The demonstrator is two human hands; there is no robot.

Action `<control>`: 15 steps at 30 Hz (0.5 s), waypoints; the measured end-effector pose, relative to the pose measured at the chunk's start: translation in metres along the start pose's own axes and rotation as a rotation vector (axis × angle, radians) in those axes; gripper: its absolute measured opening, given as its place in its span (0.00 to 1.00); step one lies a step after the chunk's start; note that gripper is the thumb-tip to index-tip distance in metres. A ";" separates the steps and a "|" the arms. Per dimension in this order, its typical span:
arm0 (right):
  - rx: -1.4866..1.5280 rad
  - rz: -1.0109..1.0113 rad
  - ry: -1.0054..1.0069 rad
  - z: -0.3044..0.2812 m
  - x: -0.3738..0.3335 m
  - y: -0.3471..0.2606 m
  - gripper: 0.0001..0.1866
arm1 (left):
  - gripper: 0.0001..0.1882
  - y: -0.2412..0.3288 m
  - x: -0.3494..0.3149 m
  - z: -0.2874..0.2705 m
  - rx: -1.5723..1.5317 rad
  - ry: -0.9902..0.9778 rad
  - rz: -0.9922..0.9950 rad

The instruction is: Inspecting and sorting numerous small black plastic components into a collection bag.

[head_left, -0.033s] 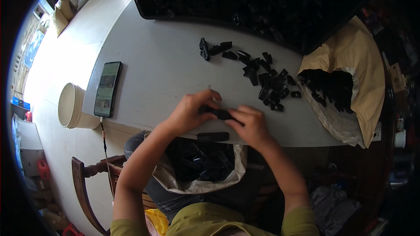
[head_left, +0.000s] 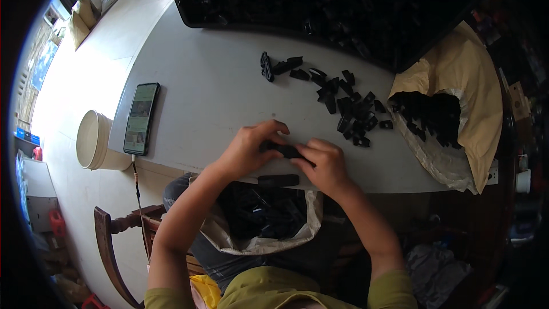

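Looks down from the head, through the left of 2 side-by-side fisheye cameras. Faces the grey table [head_left: 200, 91] from above, near enough to centre the left hand [head_left: 249, 147] and right hand [head_left: 323, 161]; takes in pale floor [head_left: 106, 74] leftward, green shirt [head_left: 266, 285] at bottom.

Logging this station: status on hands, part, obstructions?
Left hand and right hand on one black part. Second black piece at near edge of table. Loose black pieces farther out, right, clear of both hands.

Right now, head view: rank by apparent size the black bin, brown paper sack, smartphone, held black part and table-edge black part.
Black bin
Brown paper sack
Smartphone
Held black part and table-edge black part: order unsure, former partly hidden
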State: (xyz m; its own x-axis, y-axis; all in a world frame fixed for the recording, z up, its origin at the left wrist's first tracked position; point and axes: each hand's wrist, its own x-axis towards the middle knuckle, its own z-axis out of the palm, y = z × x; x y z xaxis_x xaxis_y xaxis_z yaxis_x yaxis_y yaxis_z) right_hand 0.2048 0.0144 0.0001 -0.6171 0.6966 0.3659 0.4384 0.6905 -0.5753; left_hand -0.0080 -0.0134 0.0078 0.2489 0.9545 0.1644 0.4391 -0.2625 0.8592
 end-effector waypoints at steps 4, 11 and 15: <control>0.144 0.073 -0.242 -0.012 0.037 0.005 0.13 | 0.27 0.003 -0.007 -0.015 -0.059 -0.091 -0.027; -0.398 0.142 0.020 0.024 0.117 0.032 0.11 | 0.17 -0.030 0.073 -0.038 0.767 0.337 0.219; -0.501 0.233 -0.133 0.020 0.099 0.021 0.10 | 0.14 -0.037 0.077 -0.046 0.899 0.199 0.128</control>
State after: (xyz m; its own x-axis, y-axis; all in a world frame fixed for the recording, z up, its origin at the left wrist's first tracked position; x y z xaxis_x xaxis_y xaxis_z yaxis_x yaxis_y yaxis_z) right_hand 0.1399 0.0935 0.0098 -0.5299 0.8334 0.1568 0.8092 0.5522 -0.2006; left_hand -0.0451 0.0767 0.0107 0.2255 0.8954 0.3838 0.9432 -0.2994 0.1441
